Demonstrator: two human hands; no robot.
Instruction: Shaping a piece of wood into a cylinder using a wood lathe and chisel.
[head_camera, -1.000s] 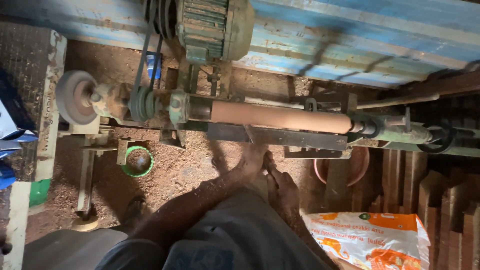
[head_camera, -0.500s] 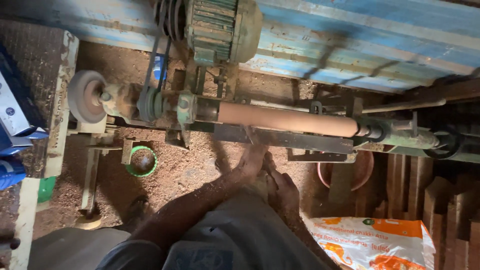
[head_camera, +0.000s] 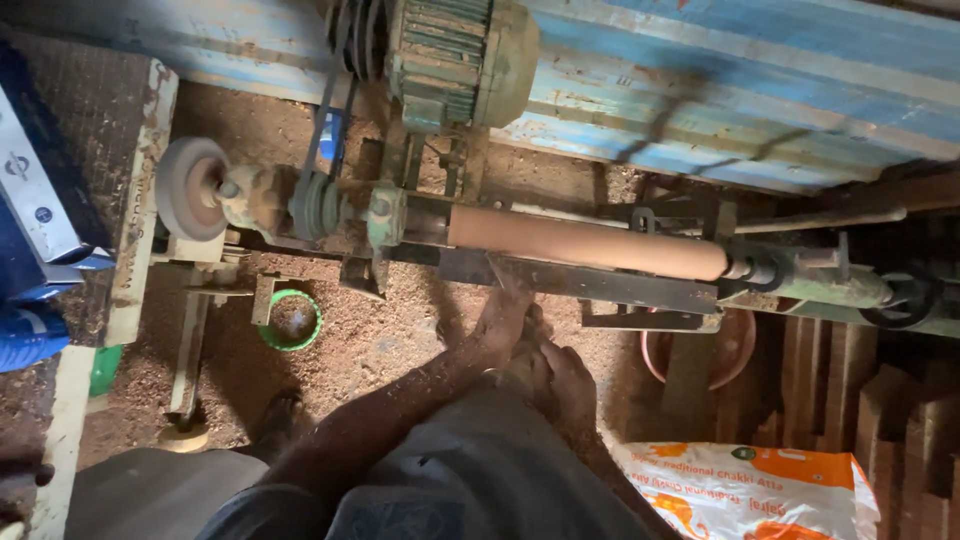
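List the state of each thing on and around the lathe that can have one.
Wooden cylinder: mounted level between the lathe ends.
Tool: held in both hands, tip on the rest by the cylinder.
Left hand: gripping the tool.
Right hand: gripping behind it.
Green tub: upright, open.
Printed sack: lying flat.

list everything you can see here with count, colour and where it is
wooden cylinder: one, reddish brown, mounted lengthwise on the lathe, centre
tool rest bar: one, dark metal, just below the cylinder
motor: one, green, top centre, with a belt running down to the lathe
grinding wheel: one, grey-brown, left end of the lathe shaft
green ring tin: one, green rim, on the sawdust floor lower left
bowl: one, reddish, under the lathe to the right
sack: one, white and orange, bottom right
wood blocks: several, brown, far right
left hand: one, reaching up to the tool rest bar
right hand: one, close beside the left
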